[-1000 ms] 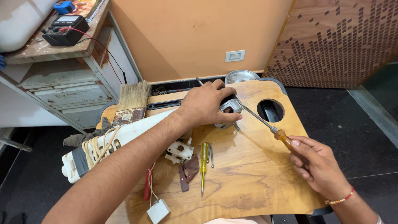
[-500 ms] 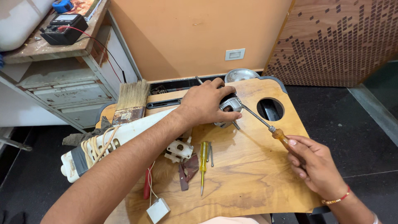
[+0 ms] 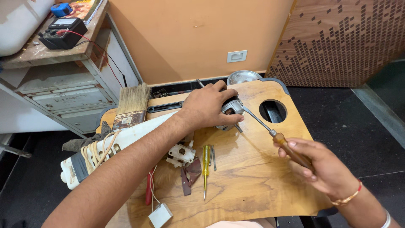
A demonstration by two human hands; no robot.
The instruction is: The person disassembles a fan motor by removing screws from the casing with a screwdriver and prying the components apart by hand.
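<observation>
My left hand (image 3: 209, 105) grips a small grey electric motor (image 3: 230, 110) on a wooden board (image 3: 249, 181). My right hand (image 3: 318, 164) holds a long screwdriver (image 3: 270, 131) by its brown wooden handle. Its metal shaft slants up and left, and the tip touches the motor just beside my left fingers. A thin metal shaft of the motor sticks out behind my left hand.
On the board lie a yellow tester screwdriver (image 3: 205, 165), loose screws (image 3: 213, 157), a white plastic part (image 3: 181, 154), a white capacitor (image 3: 160, 215) and a round hole (image 3: 273, 111). A paintbrush (image 3: 131, 105), a white corded casing (image 3: 90, 154), a metal dish (image 3: 243, 77) and a multimeter (image 3: 63, 31) are nearby.
My right hand has shifted slightly with the screwdriver; the tip stays at the motor. My left hand keeps its grip on the motor.
</observation>
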